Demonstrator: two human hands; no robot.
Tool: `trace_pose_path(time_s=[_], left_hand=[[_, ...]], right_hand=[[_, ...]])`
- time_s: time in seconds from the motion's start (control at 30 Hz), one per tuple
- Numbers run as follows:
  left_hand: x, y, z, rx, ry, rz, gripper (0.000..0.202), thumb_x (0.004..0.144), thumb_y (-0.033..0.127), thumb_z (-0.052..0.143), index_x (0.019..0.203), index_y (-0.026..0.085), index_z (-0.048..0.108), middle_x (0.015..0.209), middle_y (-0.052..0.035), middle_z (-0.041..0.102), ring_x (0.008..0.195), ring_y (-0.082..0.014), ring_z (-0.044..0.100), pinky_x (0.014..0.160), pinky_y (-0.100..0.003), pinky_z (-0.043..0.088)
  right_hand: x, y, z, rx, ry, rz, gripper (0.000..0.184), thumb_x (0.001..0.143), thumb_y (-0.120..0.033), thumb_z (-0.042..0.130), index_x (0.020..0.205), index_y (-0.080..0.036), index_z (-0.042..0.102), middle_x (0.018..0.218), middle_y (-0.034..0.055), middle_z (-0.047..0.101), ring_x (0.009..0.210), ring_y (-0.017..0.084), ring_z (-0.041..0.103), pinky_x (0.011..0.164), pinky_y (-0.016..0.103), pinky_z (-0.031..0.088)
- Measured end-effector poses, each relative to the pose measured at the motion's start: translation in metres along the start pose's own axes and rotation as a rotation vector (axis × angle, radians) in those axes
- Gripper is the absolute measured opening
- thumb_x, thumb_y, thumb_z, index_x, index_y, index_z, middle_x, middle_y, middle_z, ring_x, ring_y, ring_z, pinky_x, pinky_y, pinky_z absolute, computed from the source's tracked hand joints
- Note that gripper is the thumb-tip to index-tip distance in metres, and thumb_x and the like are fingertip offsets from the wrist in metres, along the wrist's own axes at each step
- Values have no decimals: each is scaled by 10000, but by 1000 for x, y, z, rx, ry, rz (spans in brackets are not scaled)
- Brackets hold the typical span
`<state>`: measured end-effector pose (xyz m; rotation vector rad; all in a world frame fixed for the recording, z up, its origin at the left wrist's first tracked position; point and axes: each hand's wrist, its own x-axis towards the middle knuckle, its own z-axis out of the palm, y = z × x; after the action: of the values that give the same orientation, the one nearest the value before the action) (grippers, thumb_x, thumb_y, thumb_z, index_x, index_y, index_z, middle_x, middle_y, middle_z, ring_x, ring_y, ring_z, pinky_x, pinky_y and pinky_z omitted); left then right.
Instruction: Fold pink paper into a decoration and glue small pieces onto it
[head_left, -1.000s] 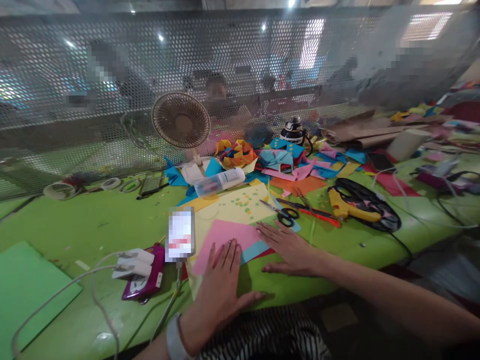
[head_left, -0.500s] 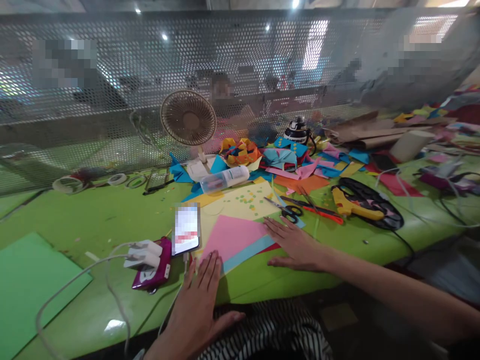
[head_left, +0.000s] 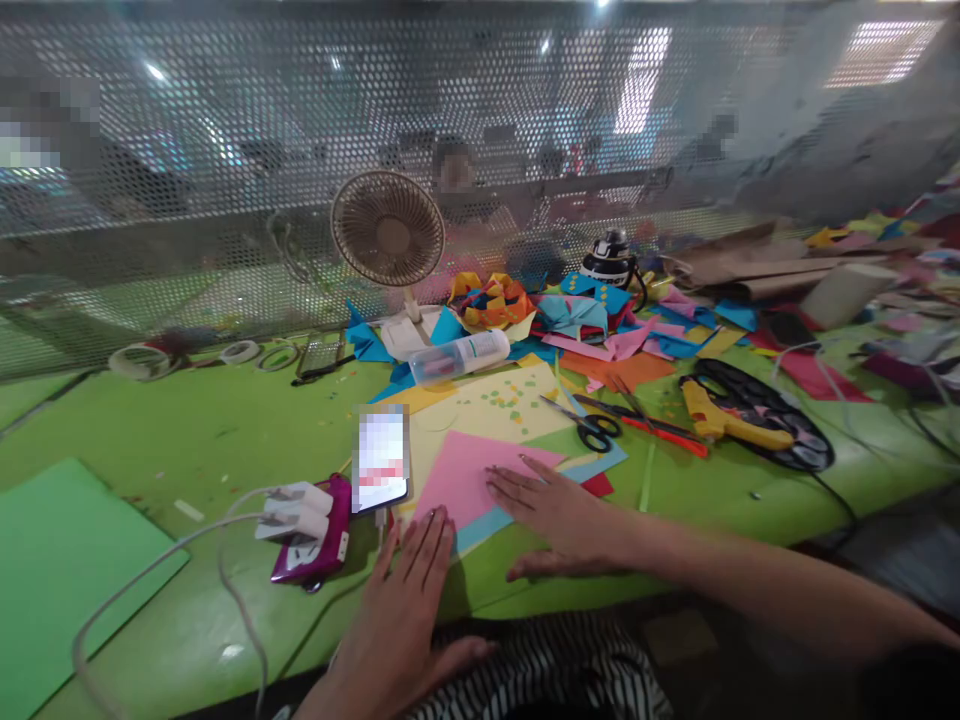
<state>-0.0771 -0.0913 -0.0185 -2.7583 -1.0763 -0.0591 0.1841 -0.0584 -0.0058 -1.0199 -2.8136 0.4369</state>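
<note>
A pink sheet of paper lies over a blue sheet near the table's front edge. My left hand rests with its fingertips on the pink sheet's lower left corner, fingers extended. Across the sheet's right side lies my right hand, palm down with fingers stretched out. Behind the pink sheet is a pale yellow sheet scattered with small green and yellow paper bits. Black-handled scissors lie just beyond my right hand. A phone lies left of the papers.
A purple power strip with white chargers and trailing cables stands at left, near a green sheet. Behind are a fan, a plastic bottle and folded coloured papers. A yellow glue gun lies on a black tray at right.
My right hand has slid leftward over the pink sheet, from its right corner toward the middle. My left hand stays at the lower left corner. The view has shifted slightly.
</note>
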Motion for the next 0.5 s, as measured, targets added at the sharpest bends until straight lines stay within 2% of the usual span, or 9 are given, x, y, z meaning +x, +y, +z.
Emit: trace_pose_path(time_s=[0.13, 0.33, 0.5], left_hand=[[-1, -6, -3, -10, 25, 18, 931, 759, 721, 326, 1432, 122, 91, 1427, -143, 310, 1291, -313, 326, 1023, -481, 291], [-9, -13, -6, 19, 48, 38, 943, 756, 718, 343, 1431, 116, 76, 1424, -136, 308, 1277, -300, 355, 1002, -441, 331], [-13, -14, -6, 6, 28, 26, 924, 761, 703, 361, 1428, 127, 84, 1419, -128, 319, 1274, -296, 361, 1010, -444, 330]], right_hand=[[-22, 16, -2, -20, 17, 81, 848, 826, -667, 284, 1438, -106, 108, 1479, 144, 172, 1370, 231, 121, 1115, 418, -4], [-46, 32, 1, -138, 78, 190, 852, 819, -674, 300, 1433, -101, 154, 1466, 159, 207, 1357, 254, 178, 1110, 450, 65], [-53, 38, -1, -220, 175, 260, 802, 822, -667, 313, 1349, -66, 375, 1389, 191, 369, 1308, 278, 306, 1099, 471, 126]])
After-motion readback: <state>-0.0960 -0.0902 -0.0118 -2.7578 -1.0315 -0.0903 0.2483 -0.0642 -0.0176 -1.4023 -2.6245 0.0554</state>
